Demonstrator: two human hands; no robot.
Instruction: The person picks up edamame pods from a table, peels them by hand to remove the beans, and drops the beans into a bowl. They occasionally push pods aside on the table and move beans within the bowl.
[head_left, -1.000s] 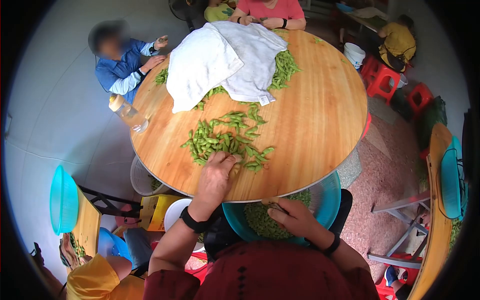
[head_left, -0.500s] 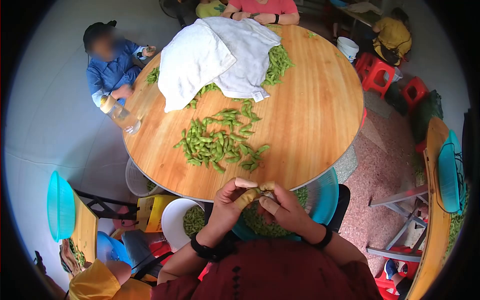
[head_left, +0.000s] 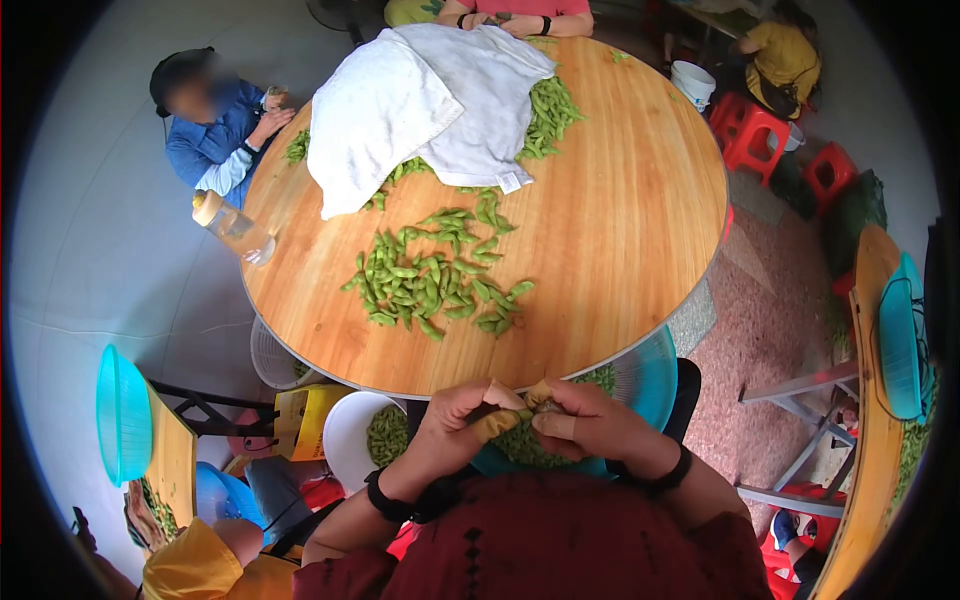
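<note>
My left hand (head_left: 462, 418) and my right hand (head_left: 585, 420) meet over a teal basket (head_left: 645, 385) at the table's near edge. Finger covers show on some fingertips. Both hands pinch something small and green between them, probably a bean pod; it is mostly hidden by the fingers. Beneath them the basket holds green pods or beans (head_left: 535, 448). On the round wooden table (head_left: 620, 220), a loose pile of green pods (head_left: 415, 285) lies beyond my hands. White cloths (head_left: 385, 110) cover a larger heap of pods behind it.
A bottle (head_left: 235, 230) stands at the table's left edge, near a person in blue (head_left: 215, 135). Another person in pink (head_left: 530, 15) sits across. A white bucket (head_left: 350, 440) with beans is lower left. Red stools (head_left: 750, 135) stand right.
My hands have moved slightly down and apart, still meeting at the fingertips. The person in blue has brought both hands together at the table's edge. The view has shifted slightly.
</note>
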